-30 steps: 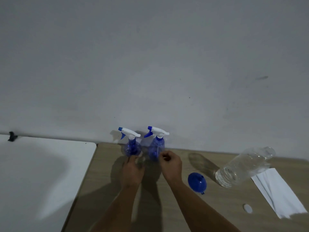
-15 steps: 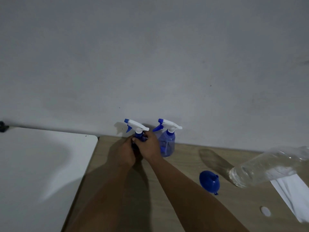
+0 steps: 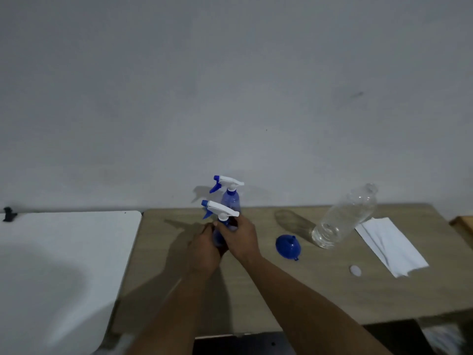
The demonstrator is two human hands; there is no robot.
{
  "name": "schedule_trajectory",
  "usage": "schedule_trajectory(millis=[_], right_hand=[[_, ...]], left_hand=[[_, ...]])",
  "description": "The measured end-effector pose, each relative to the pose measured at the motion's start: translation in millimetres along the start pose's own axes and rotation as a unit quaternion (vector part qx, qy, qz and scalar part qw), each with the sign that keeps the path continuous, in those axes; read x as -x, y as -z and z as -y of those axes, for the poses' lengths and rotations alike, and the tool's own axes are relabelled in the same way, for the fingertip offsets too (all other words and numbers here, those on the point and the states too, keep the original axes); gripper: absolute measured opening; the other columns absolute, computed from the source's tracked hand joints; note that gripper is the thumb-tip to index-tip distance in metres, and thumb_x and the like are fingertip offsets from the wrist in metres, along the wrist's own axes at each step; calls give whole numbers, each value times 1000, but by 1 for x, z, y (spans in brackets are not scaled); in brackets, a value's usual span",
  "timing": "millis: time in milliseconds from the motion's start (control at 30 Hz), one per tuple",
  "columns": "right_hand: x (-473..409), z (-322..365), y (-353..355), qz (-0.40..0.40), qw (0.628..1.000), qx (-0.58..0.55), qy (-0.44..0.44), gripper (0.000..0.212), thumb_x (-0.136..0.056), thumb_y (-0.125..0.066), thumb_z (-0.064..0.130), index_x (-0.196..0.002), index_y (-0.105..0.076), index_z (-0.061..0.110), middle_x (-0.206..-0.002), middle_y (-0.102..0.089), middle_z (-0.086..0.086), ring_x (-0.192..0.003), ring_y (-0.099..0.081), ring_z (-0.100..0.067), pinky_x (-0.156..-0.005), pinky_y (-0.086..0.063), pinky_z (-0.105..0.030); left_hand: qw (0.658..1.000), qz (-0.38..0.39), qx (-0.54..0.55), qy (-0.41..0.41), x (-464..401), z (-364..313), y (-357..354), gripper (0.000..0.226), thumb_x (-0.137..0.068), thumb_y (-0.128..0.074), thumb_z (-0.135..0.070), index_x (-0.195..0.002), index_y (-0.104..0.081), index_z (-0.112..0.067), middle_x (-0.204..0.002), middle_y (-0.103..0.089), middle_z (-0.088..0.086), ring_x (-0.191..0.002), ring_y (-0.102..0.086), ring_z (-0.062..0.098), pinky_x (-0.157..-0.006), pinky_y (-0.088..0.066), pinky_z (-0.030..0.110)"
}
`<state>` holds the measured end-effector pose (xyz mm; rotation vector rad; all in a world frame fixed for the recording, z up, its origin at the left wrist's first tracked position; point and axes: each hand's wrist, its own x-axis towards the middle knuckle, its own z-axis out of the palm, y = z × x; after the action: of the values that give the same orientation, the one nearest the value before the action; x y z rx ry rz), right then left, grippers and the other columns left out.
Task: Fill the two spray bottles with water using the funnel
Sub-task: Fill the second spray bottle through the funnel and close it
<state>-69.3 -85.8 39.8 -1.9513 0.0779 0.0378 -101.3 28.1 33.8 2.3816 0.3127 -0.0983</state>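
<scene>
A blue spray bottle with a white trigger head (image 3: 220, 213) is held above the wooden table (image 3: 307, 290). My left hand (image 3: 204, 249) grips its body and my right hand (image 3: 240, 237) wraps its neck just under the head. The second spray bottle (image 3: 230, 193) stands upright behind it by the wall. A blue funnel (image 3: 288, 245) lies on its side to the right of my hands. A clear plastic water bottle (image 3: 344, 217) stands uncapped further right, partly filled with water.
A small white cap (image 3: 355, 269) lies on the table in front of the water bottle. Folded white paper (image 3: 391, 245) sits at the right. A white table (image 3: 64, 265) adjoins on the left. A grey wall runs behind.
Both hands closed on the left spray bottle, then lifted it and drew it toward me, away from the wall. The camera view shifted; the other bottle stayed in place.
</scene>
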Motion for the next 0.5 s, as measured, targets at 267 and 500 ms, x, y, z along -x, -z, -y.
schedule_trajectory(millis=[267,500], right_hand=[[47,-44,110,-39,999,21,-24,26,-85,-80,27,-110,-76,20,-93,-78,6,-89,-73,-6,-77,-53,-19],[73,-89,175,-41,997,30,-51,22,-86,-79,26,-108,-77,24,-90,-78,6,-85,-73,-4,-74,-56,-21]], left_hand=[[990,105,72,-64,42,-40,-90,52,-62,-73,-66,-103,-53,-43,-99,-69,-16,-90,-69,8,-81,-58,41],[984,159,22,-77,88,-97,-125,40,-81,-73,-42,-118,-58,-35,-102,-64,-16,-99,-65,12,-83,-47,27]])
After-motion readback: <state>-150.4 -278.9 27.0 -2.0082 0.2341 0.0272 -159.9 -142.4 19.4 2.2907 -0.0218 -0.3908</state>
